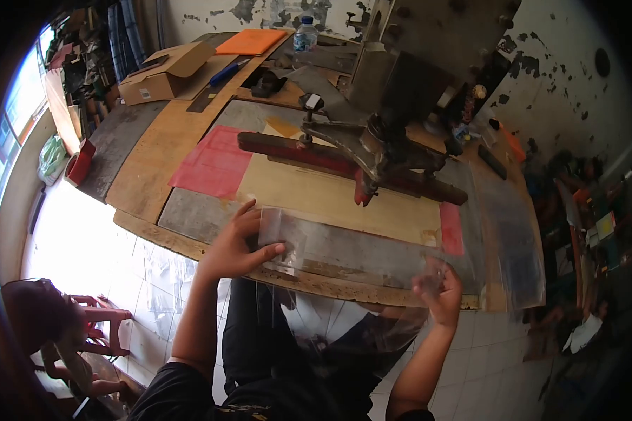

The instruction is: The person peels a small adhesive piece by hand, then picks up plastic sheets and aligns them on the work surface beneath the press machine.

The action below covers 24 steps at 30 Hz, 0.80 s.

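Observation:
A clear plastic sheet stretches between my two hands at the front edge of the table and hangs down over my lap. My left hand is at its left end, with the thumb over the plastic and the fingers behind. My right hand, slightly blurred, pinches the right end with curled fingers. Just beyond the sheet lies a cream-coloured sheet on the metal plate, with red pieces at its sides. Above it is the long red-edged bar of a press machine.
Clear plastic sheets overhang the table's right side. At the back are a cardboard box, an orange folder, a blue-handled tool and a water bottle. A person is low at left beside a red stool.

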Available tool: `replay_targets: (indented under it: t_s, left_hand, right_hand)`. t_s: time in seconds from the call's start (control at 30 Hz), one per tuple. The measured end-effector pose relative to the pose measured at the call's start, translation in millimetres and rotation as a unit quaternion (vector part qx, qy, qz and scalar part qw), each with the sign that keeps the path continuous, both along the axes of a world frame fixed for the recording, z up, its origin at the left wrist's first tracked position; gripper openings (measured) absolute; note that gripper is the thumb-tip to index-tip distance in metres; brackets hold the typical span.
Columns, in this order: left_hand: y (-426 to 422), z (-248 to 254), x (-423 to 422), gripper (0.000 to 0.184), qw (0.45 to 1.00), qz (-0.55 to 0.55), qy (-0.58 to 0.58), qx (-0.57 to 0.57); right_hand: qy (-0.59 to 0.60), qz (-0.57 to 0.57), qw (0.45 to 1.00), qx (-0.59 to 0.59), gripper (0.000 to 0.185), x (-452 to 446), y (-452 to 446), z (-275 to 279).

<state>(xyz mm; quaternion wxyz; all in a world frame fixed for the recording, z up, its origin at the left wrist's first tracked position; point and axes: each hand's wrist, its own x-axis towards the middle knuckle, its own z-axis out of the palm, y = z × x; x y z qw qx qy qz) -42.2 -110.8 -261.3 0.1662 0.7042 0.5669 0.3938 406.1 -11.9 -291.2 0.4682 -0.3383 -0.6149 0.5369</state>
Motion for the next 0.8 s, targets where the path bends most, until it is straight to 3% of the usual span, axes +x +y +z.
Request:
replay_targets:
  t_s: [0.07,0.17,0.4,0.47,0.6,0.67,0.8]
  left_hand:
    - [-3.5,16.1,8.3,0.030,0.996,-0.003,-0.090,-0.015]
    - [-3.2,11.6,4.0,0.025,0.994,0.013,-0.103,-0.042]
    - [-1.9,2.8,3.5,0.023,0.989,0.052,-0.134,-0.042]
    - [-3.1,0.4,3.3,0.023,0.975,0.062,-0.200,-0.072]
    - [-8.6,6.3,5.9,0.023,0.976,0.102,-0.181,-0.064]
    - [-9.9,6.5,3.5,0.024,0.962,0.072,-0.249,-0.087]
    - [-10.8,6.8,3.4,0.025,0.955,0.069,-0.274,-0.092]
  right_hand:
    - [-0.003,-0.003,0.999,0.032,0.068,1.7,1.9,-4.0]
    - [-0.031,0.004,0.999,0.045,0.073,-5.9,1.9,9.7]
    - [-0.005,-0.011,0.999,0.049,0.075,-13.1,1.8,13.8]
    - [-0.001,-0.015,0.999,0.033,0.076,-13.5,-0.3,15.9]
    - [0.005,-0.012,1.000,0.026,0.077,-15.9,-1.2,16.1]
    - [0.019,-0.027,0.999,0.031,0.077,-17.8,-0.7,15.1]
    - [0.012,-0.028,0.999,0.026,0.080,-16.5,-0.4,15.6]
